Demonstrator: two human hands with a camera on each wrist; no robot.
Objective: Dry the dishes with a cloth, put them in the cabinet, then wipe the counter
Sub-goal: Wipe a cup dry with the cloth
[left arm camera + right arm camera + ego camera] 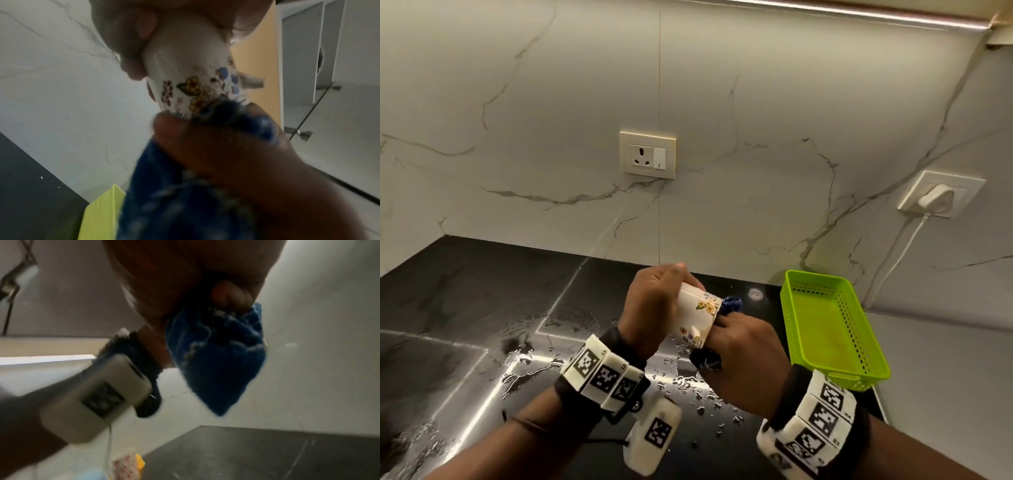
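Note:
A white cup [697, 317] with a flower pattern is held on its side above the black counter [482, 301]. My left hand [654, 305] grips its base end, fingers curled round it. My right hand [739, 353] holds a blue cloth [731, 304], with fingers and cloth pushed into the cup's mouth. In the left wrist view the cup [185, 73] shows its flowers, and the cloth [180, 194] bunches under my right hand [236, 154]. The right wrist view shows the cloth [218, 356] hanging from curled fingers [230, 296].
An empty lime-green basket [832, 325] stands at the right on the counter. Water drops [688, 380] and a puddle [524, 359] lie below my hands. Two wall sockets [648, 155] sit on the marble backsplash; the right one [940, 195] has a white plug and cable.

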